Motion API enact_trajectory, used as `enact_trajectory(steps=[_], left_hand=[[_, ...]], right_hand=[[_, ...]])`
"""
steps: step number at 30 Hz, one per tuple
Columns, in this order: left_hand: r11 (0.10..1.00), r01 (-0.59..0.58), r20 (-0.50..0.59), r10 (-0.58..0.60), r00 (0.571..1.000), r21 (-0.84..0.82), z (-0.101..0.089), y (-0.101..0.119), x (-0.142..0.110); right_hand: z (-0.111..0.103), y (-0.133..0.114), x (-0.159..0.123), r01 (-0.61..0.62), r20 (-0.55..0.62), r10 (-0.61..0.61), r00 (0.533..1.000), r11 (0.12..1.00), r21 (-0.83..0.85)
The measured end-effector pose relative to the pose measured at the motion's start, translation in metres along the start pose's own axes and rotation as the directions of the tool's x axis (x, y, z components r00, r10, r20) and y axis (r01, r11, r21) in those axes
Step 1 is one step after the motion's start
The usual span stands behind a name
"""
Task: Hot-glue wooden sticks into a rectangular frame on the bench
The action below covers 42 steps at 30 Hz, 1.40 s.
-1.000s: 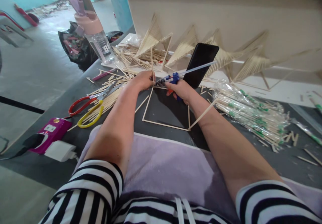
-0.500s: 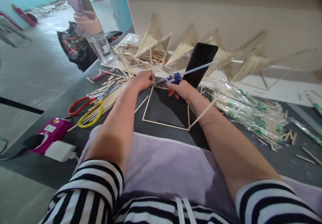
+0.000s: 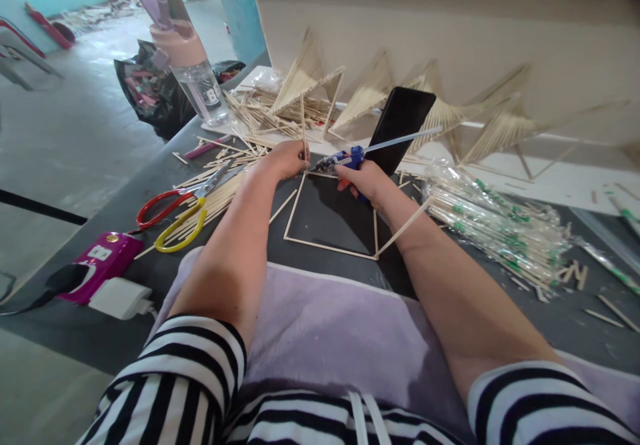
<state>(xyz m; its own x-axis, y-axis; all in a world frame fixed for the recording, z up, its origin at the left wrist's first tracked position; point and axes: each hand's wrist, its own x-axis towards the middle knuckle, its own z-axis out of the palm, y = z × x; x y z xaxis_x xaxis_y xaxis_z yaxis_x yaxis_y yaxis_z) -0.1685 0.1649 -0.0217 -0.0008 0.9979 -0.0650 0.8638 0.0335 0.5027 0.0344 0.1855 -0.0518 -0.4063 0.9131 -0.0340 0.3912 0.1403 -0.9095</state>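
Observation:
A square frame of thin wooden sticks (image 3: 330, 248) lies on the dark table, with one stick slanting up from its near right corner. At its far left corner my left hand (image 3: 291, 159) is closed around an upright wooden stick (image 3: 303, 125). My right hand (image 3: 364, 179) grips a blue glue gun (image 3: 354, 158), and a long translucent glue stick (image 3: 405, 139) juts from its back. The gun's nozzle points left, close to that same corner; whether it touches the wood I cannot tell.
Red-and-yellow scissors (image 3: 180, 215) rest on loose sticks at left, near a magenta power socket (image 3: 100, 265). A black phone (image 3: 403, 128) leans behind the glue gun. Twisted stick structures (image 3: 370, 95) line the back. Bagged sticks (image 3: 500, 218) lie right; a bottle (image 3: 193, 71) stands far left.
The glue gun nozzle has drawn back very slightly to the right of the corner. My left hand keeps its hold on the upright stick, and the frame stays in place.

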Motion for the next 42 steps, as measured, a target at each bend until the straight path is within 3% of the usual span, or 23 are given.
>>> enact_trajectory(steps=[13, 19, 25, 30, 37, 42], left_hand=[[0.999, 0.011, 0.005, -0.01, 1.0, -0.032, 0.0016, -0.0001, 0.0003], [0.998, 0.025, 0.006, -0.025, 1.0, -0.049, 0.0005, 0.0022, -0.0012], [0.998, 0.033, 0.015, -0.033, 0.999, -0.046, 0.0, 0.0037, -0.0019], [0.999, 0.035, 0.008, -0.035, 0.999, -0.03, 0.0002, 0.0033, -0.0021], [0.999, 0.033, 0.011, -0.033, 0.999, -0.021, 0.0, 0.0042, -0.0023], [0.999, 0.029, 0.004, -0.029, 1.0, -0.013, 0.0, 0.004, -0.002]], right_hand=[[-0.0005, 0.0004, 0.0009, -0.008, -0.012, 0.007, 1.0, 0.996, -0.088], [-0.0002, -0.0019, -0.0005, -0.012, -0.031, 0.011, 0.999, 0.999, -0.032], [0.0003, -0.0034, -0.0017, -0.018, 0.03, 0.02, 0.999, 0.998, -0.066], [0.0003, -0.0027, -0.0011, -0.007, -0.024, 0.006, 1.0, 1.0, -0.015], [0.0002, -0.0003, 0.0007, -0.014, -0.009, 0.014, 1.0, 1.0, 0.001], [-0.0002, -0.0011, 0.0002, -0.026, 0.021, 0.027, 0.999, 0.999, -0.044]])
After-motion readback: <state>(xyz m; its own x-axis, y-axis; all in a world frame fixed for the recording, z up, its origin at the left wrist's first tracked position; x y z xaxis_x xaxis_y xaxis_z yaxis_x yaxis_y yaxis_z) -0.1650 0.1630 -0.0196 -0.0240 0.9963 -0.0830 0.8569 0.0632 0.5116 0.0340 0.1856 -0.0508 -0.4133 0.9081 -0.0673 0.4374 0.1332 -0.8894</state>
